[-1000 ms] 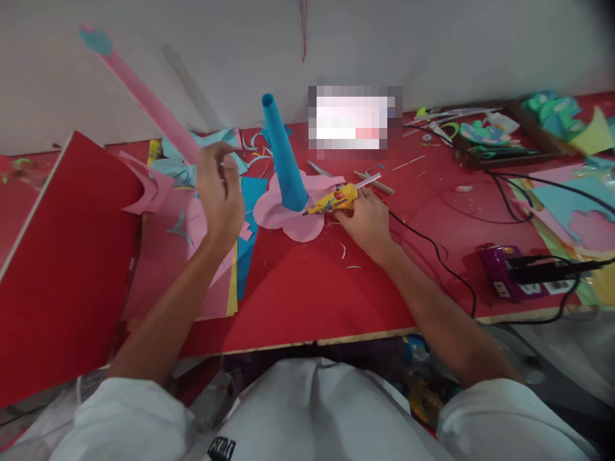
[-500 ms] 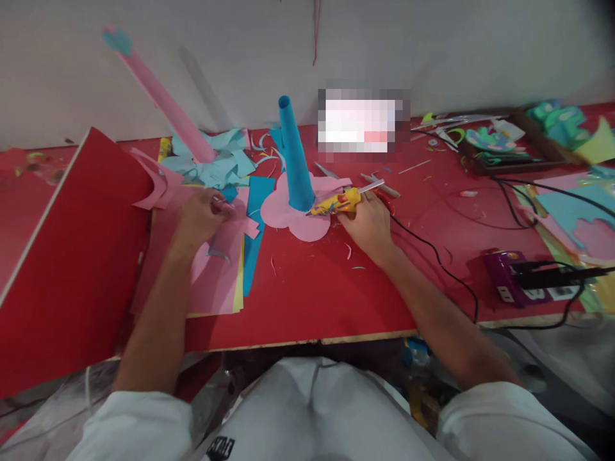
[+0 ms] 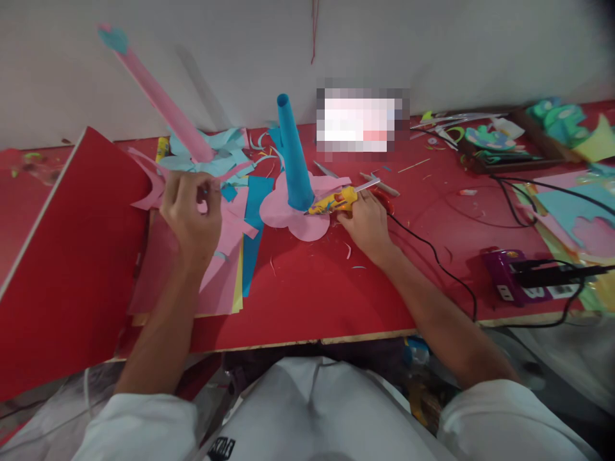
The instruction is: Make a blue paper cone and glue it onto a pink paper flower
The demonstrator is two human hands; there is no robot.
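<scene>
My right hand [image 3: 368,221] is closed round a yellow glue gun [image 3: 334,201] with a clear glue stick out of its back. The gun's nozzle is at the foot of an upright blue paper tube [image 3: 294,157], which stands on a pink flower-shaped paper base [image 3: 307,228]. Over the pile of pink sheets [image 3: 218,294], my left hand [image 3: 192,208] pinches a narrow pink paper strip [image 3: 237,169] that points toward the blue tube. A blue sheet [image 3: 255,237] lies between the pile and the flower base.
A leaning red board [image 3: 72,256] stands at the left. Behind my left hand, a pink paper tube [image 3: 163,102] rises from light-blue scraps [image 3: 230,150]. At the right are a purple box [image 3: 504,275], black cables and a dark tray [image 3: 519,168] of paper cut-outs.
My left hand has lifted from the pink paper pile, bringing a pink strip up with it. My right hand and the glue gun have barely shifted.
</scene>
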